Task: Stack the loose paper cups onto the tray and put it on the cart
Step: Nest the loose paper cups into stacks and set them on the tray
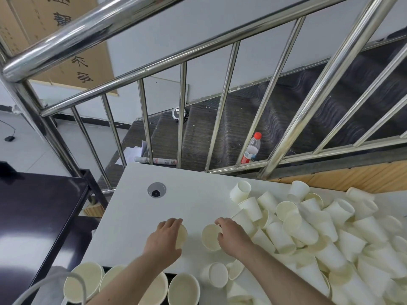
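Running from ten o'clock toward three o'clock, the far edge of the white table (198, 186) is being hemmed by a steel railing (182, 119), with a dark stairway and a red-capped bottle (252, 148) lying behind the bars. Bare tabletop is being left open between a round cable port (156, 189) at eleven o'clock and the hands, while the dark cart (33, 208) is standing just off the table's left edge at nine o'clock. A heap of loose paper cups (326, 234), plain cream-white and mostly tipped on their sides, is crowding the table from two to five o'clock. One cup (182, 235) is being gripped by the left hand (164, 237), its fingers curled over the side, and another cup (210, 237), mouth facing the camera, is being held at the rim by the curled fingers of the right hand (231, 236). Upright cups (184, 288), mouths up, are being shown in a row along the near edge at six to seven o'clock; whether a tray is under them cannot be told.
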